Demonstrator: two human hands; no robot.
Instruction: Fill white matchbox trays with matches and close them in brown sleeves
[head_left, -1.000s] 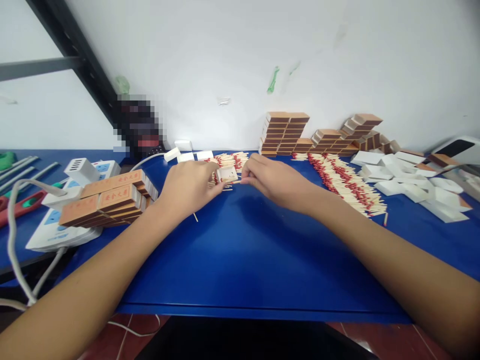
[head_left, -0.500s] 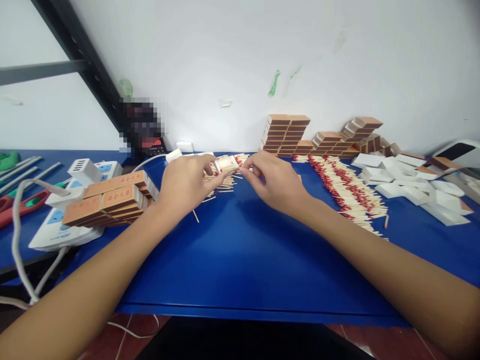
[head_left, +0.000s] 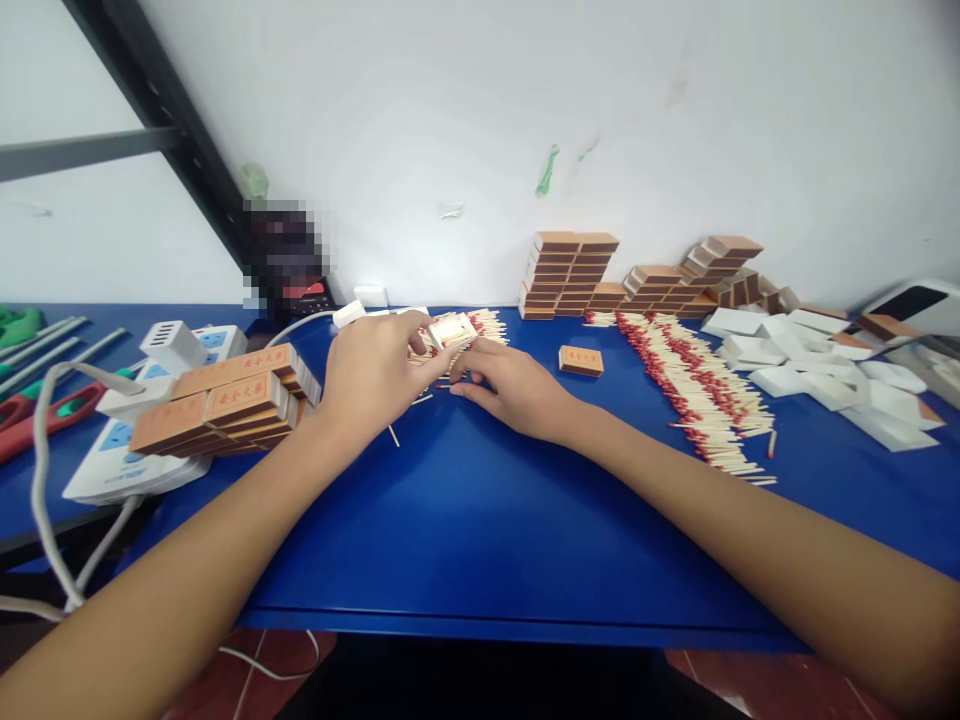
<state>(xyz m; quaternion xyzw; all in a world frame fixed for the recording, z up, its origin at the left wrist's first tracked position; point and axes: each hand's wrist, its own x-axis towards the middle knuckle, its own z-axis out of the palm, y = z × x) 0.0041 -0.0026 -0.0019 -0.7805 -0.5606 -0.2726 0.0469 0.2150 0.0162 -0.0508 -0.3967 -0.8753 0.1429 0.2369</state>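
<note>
My left hand [head_left: 379, 365] is closed on a small white matchbox tray [head_left: 450, 330], held tilted above a heap of matches; some pale matchsticks show in the tray. My right hand [head_left: 517, 385] is low at the heap's near right side, just under the tray. Its thumb and fingers are curled close together, and whatever lies between the tips is hidden. Behind both hands the loose matches [head_left: 489, 325] spread out, partly covered by them. To the right of my right hand, a closed orange matchbox [head_left: 580, 360] lies flat on the blue table.
Stacked matchboxes [head_left: 570, 275] stand against the wall. Rows of red-tipped matches [head_left: 701, 390] lie on the right, beside a pile of white trays [head_left: 832, 360]. On the left, bundled matchboxes [head_left: 232, 400] rest over a power strip [head_left: 112, 470] with cables. The table's front edge [head_left: 510, 628] is near me.
My right hand has moved down and left from the tray's right end to the heap of matches. The orange matchbox it covered now shows. The left hand stays nearly still with the tray.
</note>
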